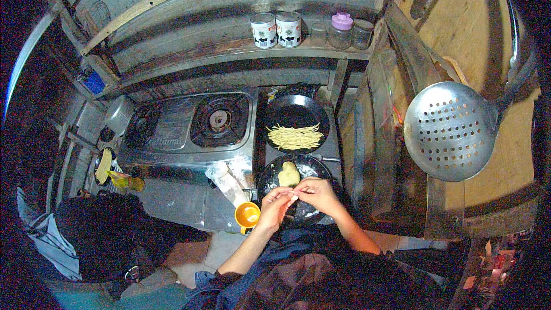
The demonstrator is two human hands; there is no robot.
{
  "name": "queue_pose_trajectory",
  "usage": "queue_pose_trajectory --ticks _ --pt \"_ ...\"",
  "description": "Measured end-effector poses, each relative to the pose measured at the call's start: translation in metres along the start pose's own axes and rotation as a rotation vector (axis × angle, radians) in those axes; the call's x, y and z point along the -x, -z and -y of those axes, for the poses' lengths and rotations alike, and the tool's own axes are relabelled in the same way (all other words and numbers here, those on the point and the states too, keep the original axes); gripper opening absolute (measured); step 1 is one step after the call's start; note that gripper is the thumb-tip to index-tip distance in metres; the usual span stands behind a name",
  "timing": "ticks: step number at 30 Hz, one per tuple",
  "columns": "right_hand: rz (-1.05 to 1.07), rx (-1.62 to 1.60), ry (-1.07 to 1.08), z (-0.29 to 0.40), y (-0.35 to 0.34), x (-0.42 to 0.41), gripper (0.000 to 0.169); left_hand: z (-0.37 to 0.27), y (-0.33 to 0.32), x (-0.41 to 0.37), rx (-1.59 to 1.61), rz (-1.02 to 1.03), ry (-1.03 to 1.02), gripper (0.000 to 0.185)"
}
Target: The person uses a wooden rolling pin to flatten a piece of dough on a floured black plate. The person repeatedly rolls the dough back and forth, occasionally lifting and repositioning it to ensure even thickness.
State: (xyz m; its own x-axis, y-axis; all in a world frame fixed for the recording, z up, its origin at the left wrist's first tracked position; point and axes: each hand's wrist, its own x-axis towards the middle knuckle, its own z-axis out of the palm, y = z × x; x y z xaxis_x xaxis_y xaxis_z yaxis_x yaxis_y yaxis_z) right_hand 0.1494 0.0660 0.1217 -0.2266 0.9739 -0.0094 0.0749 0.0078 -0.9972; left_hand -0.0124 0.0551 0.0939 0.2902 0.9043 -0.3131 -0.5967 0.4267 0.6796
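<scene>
My left hand and my right hand meet at the fingertips, pinching a small pale piece that looks like dough. They hover over a round black plate dusted with white flour. A lump of yellowish dough rests on that plate, just beyond my fingers. Behind it, thin dough strips lie side by side in a black pan. To the left of my left hand stands an orange-yellow cup, with a plastic bag of white powder beside it.
A steel two-burner gas stove sits at left. More pale strips and a yellow packet lie farther left. Cans and jars line the shelf. A perforated skimmer hangs at right. Someone in dark clothing is at lower left.
</scene>
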Motion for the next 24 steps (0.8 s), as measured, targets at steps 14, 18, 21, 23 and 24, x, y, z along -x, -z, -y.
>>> queue_pose_trajectory --ticks 14,18,21,23,24 --pt "-0.037 -0.165 -0.056 -0.010 0.000 -0.001 0.008 -0.003 -0.008 -0.001 0.038 0.037 -0.006 0.011" --pt "0.002 -0.211 -0.149 -0.005 0.005 0.000 0.009 -0.003 -0.007 -0.002 -0.009 0.017 0.016 0.011" --pt "-0.002 -0.219 -0.098 -0.008 0.006 0.002 0.009 -0.003 -0.009 -0.003 -0.019 0.005 0.047 0.011" --pt "-0.006 -0.170 -0.100 -0.011 0.007 0.001 0.009 -0.001 -0.006 -0.004 -0.030 0.023 0.056 0.011" --pt "-0.008 -0.146 -0.102 -0.011 0.007 0.001 0.009 -0.001 -0.006 -0.004 -0.037 0.027 0.049 0.012"
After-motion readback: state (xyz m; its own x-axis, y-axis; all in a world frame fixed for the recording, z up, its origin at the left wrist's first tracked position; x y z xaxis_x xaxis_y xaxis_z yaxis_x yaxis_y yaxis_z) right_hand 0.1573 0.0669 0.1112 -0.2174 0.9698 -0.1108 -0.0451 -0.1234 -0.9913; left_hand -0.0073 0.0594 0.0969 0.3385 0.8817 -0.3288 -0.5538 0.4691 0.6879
